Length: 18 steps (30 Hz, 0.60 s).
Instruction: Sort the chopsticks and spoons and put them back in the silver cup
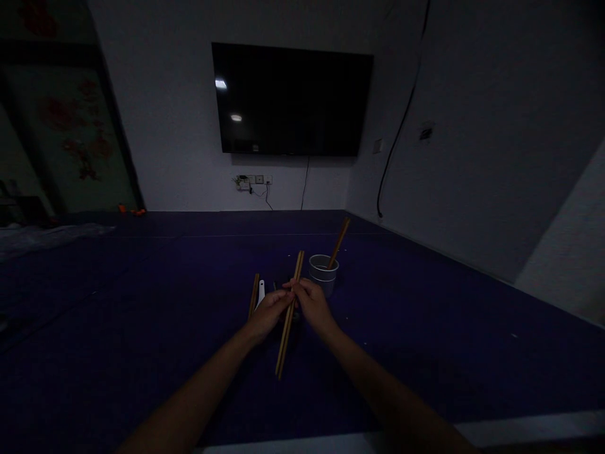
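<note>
Pale chopsticks (285, 335), two side by side, are held about midway along, apparently raised over the dark blue surface (425, 359). That surface is the widest thing around them and it is poorly lit, so a dropped stick could roll and be hard to pick out in the gloom. Next in size come the hands: the left hand (271, 310) has its grip closed on the pair, and the right hand (309, 301) pinches it slightly farther along, the two meeting or nearly so. With fingers this crowded, one hand could jog the other's hold loose; and because the sticks are pinched only around the middle, their long free ends could swing or cross if the pressure eases. Just beyond the right hand stands a grey cup (323, 287), upright, with brown chopsticks (338, 244) leaning up and out to the right; that high, lopsided load could make it tip if a knuckle bumps it. Beyond the left hand are darker sticks (254, 296) and, beside them, a shorter white handle (261, 290), both partly hidden, so a careless sweep of the fingers could shove them aside unseen. Smallest are pale specks (514, 335) scattered about, unlikely to cause trouble.
</note>
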Motion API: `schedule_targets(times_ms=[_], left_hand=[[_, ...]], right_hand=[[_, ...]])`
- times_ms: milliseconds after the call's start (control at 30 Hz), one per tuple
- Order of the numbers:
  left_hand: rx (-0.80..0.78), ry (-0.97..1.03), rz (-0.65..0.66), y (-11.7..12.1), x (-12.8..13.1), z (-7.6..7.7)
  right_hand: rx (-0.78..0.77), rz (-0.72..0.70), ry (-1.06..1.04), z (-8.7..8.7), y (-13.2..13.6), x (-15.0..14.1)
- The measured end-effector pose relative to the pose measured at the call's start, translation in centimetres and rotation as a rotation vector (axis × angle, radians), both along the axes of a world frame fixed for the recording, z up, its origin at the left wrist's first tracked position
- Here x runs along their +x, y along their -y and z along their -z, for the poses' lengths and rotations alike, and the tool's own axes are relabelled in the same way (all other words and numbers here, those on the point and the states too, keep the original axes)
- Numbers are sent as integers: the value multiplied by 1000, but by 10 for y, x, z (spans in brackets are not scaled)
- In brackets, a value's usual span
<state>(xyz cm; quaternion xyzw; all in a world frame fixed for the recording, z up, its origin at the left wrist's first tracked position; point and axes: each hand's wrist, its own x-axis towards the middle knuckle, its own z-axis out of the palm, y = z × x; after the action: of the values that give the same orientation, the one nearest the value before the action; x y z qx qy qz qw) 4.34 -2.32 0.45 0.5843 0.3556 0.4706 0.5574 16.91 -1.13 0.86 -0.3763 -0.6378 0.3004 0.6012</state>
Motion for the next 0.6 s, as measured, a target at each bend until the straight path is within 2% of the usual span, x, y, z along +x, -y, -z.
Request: schedule_targets(times_ms=[167, 333, 600], left_hand=[[-36, -43, 58, -4, 1, 7], [-41, -95, 124, -2, 2, 9], [50, -149, 114, -5, -3, 8]], right_hand=[[-5, 119, -9, -6, 2, 6], [14, 261, -115, -12, -3, 19], [-32, 275, -313, -15, -6, 29]])
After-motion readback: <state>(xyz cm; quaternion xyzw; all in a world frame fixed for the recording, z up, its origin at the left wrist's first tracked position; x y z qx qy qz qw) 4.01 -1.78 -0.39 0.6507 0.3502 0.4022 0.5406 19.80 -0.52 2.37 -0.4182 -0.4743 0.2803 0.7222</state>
